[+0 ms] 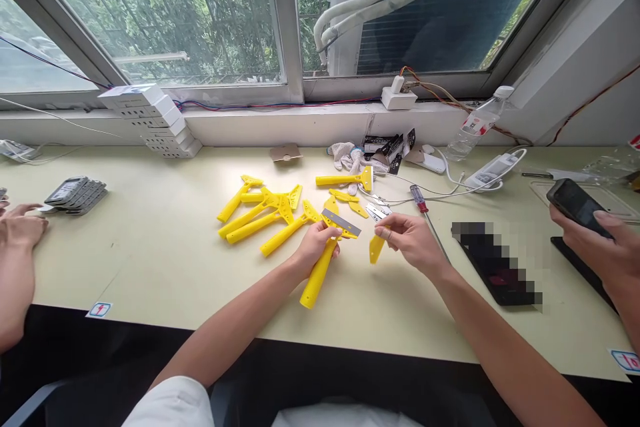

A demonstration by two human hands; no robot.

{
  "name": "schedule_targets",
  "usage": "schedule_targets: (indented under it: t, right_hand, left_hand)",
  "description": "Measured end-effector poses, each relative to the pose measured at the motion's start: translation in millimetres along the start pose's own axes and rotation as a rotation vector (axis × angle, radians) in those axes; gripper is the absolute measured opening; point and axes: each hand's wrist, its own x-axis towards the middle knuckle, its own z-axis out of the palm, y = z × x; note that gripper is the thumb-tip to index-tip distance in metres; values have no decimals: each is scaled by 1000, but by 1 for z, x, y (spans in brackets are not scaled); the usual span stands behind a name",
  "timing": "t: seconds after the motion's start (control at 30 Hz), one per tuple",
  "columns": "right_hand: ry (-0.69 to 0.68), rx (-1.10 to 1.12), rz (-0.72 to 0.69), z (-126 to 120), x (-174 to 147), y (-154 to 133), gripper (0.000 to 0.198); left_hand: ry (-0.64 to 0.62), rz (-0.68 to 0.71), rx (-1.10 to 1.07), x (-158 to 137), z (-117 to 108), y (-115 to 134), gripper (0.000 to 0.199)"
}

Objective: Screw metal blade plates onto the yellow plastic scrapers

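Note:
My left hand (319,247) is closed round a yellow scraper (319,275) just below its head. A bare metal blade (342,221) lies across that head, near my left thumb. My right hand (407,240) pinches a flat yellow plastic cover (376,249) between thumb and fingers, a little to the right of the scraper. Beyond my hands lie loose yellow covers (344,196) and some metal blades (379,211), partly behind my right fingers. Several yellow scraper handles (260,221) form a loose pile to the left. One scraper with a blade fitted (345,179) lies farther back.
A screwdriver (424,207) lies right of my right hand, near a phone (495,267). Behind are gloves (345,157), cables, a bottle (475,127) and stacked white boxes (155,120). Other people's hands are at both sides; the right one holds a black device (577,207).

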Motion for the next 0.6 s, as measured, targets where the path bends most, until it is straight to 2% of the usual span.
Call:
schedule_targets:
  t: [0.13,0.23,0.33,0.4,0.5,0.6]
  right_hand:
    - [256,90,-139,-15,4,1,34]
    - [363,106,-244,-16,3,3,25]
    - [379,94,-384,-4,-5,4,14]
    - [366,-2,-533,7,-12,4,9]
    - [293,-239,-757,22,-21,4,22]
    - [207,-328,-871,31,-24,6,32]
  left_hand:
    - [-1,-22,-8,-1,0,0,30]
    - [0,-31,-5,0,0,-1,28]
    - [-18,-26,4,1,-1,-3,27]
    - [-37,-29,15,1,-1,-4,27]
    - [-79,-39,26,-1,1,-4,30]
    - [-114,-37,24,-4,5,-4,30]
